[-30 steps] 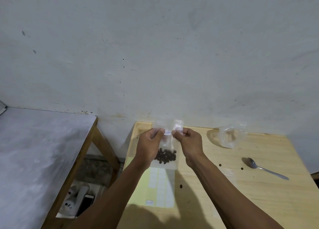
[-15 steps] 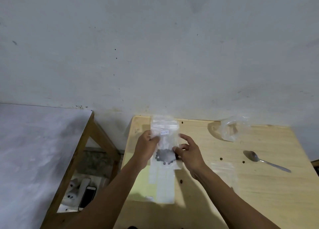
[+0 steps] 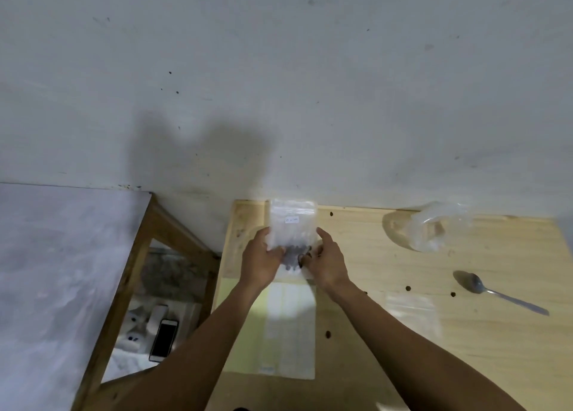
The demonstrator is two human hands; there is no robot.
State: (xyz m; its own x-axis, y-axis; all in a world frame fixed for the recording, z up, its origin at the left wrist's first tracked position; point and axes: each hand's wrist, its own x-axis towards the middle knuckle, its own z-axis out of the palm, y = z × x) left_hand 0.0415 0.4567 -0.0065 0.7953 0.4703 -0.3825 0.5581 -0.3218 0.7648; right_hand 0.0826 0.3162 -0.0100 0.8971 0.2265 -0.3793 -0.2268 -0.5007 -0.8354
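Clutching the clear bag [image 3: 293,224] by its lower sides, the left hand [image 3: 261,260] and right hand [image 3: 326,263] curl round it, dark beans [image 3: 293,253] between them, its top beyond the fingers. Earlier the left hand pinched higher.

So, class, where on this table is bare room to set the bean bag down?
Bare wood: between the right hand and crumpled plastic bag; also the near-right part, this side of the spoon and flat clear bag. Crowded: the label sheet by the bean bag.
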